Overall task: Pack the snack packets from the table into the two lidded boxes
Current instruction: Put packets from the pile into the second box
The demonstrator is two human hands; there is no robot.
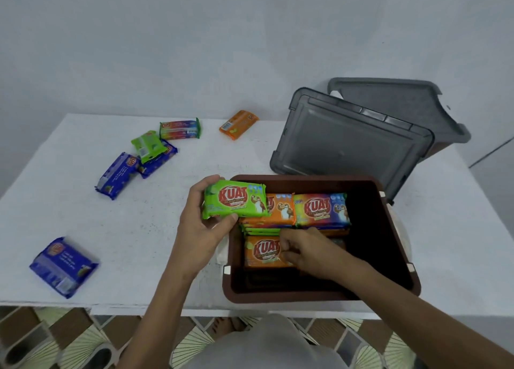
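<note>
Green packet (235,202), lengthwise left-right, gripped by left hand (200,225); right hand (307,253) pinches orange packet (261,253).

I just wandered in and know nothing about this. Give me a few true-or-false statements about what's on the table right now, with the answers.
1. The left hand holds a green packet. True.
2. The brown box is empty. False: several packets lie in it.
3. The grey lid is closed on the box. False: it stands tilted behind the open box.
4. The right hand reaches into the box, fingers curled on the near orange packet. True.
5. No packets lie loose on the table. False: a blue packet, a far orange packet and others lie there.
</note>
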